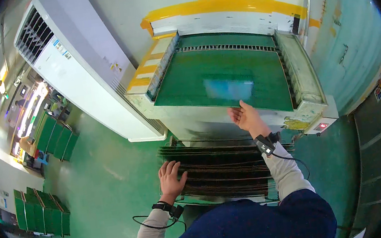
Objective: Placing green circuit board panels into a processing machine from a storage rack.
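Note:
A large flat green panel [223, 80] lies on the machine's feed bed, its front edge sticking out toward me. My right hand [248, 118] is at that front edge, thumb over the rim and fingers curled just below it. Below the machine stands a rack of dark thin panels [223, 169], set on edge in close rows. At the left end of these rows is my left hand [171, 180], fingers spread and holding nothing. Whether its fingertips press on the panels is hard to see. Both wrists wear black bands with cables.
The machine's side rails [300, 68] flank the bed, with a row of rollers [227, 47] at the back. A white floor-standing air conditioner [88, 78] is close on the left. Stacked green panels [42, 211] stand farther left. A grey cabinet [378, 141] is at right.

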`<action>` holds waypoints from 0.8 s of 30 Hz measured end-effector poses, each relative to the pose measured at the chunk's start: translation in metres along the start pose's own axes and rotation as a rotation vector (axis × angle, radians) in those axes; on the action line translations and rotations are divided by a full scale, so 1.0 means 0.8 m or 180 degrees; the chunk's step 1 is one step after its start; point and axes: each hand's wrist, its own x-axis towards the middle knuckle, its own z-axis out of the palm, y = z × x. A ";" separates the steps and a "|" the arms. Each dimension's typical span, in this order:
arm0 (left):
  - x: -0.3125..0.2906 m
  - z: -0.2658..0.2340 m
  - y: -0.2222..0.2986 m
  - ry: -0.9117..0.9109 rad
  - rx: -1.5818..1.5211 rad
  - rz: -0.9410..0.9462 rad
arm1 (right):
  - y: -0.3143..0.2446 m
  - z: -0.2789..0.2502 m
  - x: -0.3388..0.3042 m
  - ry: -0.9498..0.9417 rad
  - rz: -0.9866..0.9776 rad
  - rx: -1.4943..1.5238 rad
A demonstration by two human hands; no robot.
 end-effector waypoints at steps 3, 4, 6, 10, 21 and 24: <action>0.001 0.001 0.000 -0.0026 -0.0007 -0.0034 | -0.001 0.022 -0.005 0.0129 -0.0254 0.0093; 0.001 0.001 0.000 -0.0035 -0.0006 -0.0047 | -0.005 0.022 -0.004 0.0067 -0.0241 0.0115; 0.003 0.000 0.002 -0.0060 0.0005 -0.0053 | -0.019 0.021 -0.003 -0.0074 -0.0238 0.0151; 0.002 0.005 -0.001 -0.0064 0.0085 -0.0071 | -0.021 0.018 -0.009 0.0027 -0.0202 -0.0108; 0.001 0.004 -0.002 -0.0128 0.0075 -0.0094 | -0.028 0.019 -0.010 0.0126 -0.0018 -0.0434; 0.001 0.002 -0.001 -0.0151 0.0043 -0.0104 | -0.028 0.017 -0.006 0.0172 -0.0081 -0.0316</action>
